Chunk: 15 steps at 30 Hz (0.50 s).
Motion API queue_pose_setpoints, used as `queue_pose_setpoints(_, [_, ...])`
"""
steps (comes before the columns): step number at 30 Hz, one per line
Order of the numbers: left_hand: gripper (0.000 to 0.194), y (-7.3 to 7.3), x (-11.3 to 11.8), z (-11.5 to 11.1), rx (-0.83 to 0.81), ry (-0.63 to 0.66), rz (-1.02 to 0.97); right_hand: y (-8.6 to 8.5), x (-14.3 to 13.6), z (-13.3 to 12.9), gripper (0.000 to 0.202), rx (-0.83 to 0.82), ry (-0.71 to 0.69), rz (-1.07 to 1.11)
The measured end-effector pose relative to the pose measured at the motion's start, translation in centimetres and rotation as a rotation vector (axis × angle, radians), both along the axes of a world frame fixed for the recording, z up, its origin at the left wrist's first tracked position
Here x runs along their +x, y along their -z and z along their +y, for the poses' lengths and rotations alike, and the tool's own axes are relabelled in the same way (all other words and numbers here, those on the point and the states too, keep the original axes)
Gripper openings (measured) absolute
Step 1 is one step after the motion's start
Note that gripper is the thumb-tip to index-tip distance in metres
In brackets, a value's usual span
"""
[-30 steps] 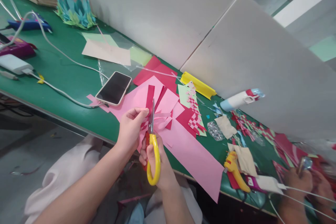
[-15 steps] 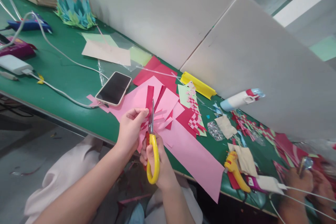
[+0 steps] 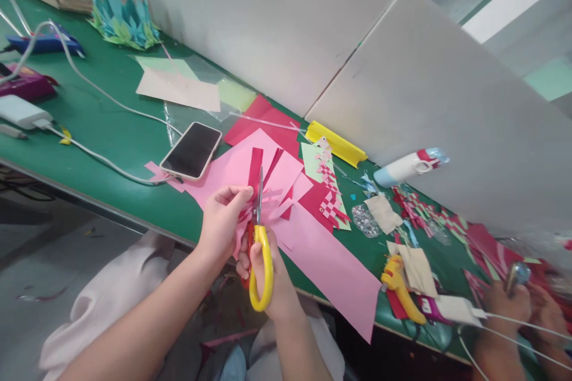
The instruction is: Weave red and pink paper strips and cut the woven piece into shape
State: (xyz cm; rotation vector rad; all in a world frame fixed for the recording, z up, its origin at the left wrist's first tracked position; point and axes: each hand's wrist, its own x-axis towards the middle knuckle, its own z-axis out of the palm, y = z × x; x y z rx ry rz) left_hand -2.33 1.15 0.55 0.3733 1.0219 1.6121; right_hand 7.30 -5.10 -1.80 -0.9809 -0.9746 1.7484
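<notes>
My left hand (image 3: 226, 214) pinches a dark red paper strip (image 3: 256, 168) between thumb and fingers, its long end pointing away from me. Closed around the yellow and red handles of a pair of scissors (image 3: 261, 271), my right hand (image 3: 277, 286) keeps the blades pointing away, right beside the strip. Whether the blades touch the strip's edge I cannot tell. Below both hands lie large pink paper sheets (image 3: 333, 268) with thin pink and red strips on top. A woven pink-and-red paper fish (image 3: 333, 209) rests on a pale green sheet to the right.
A phone (image 3: 191, 150) lies left of the paper, near white cables. Rightward are a yellow glue gun (image 3: 401, 289), a white bottle (image 3: 409, 168) and a bag of small beads (image 3: 365, 220). Another person's hands (image 3: 509, 306) work at far right. A grey partition (image 3: 268, 30) stands behind.
The view has shifted very slightly. The scissors' handles look a little further apart, with more of the red one showing. My left hand keeps its hold on the strip.
</notes>
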Motion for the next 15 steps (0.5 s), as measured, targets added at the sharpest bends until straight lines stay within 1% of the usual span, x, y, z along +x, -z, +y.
queue_pose_setpoints(5, [0.016, -0.01, -0.04, -0.01, 0.003, 0.004, -0.007, -0.02, -0.10, 0.04, 0.039, -0.001, -0.002, -0.010])
queue_pose_setpoints(15, [0.016, 0.05, -0.03, -0.04, -0.002, 0.003, -0.010, -0.42, -0.12, 0.06, 0.032, 0.011, -0.017, -0.008])
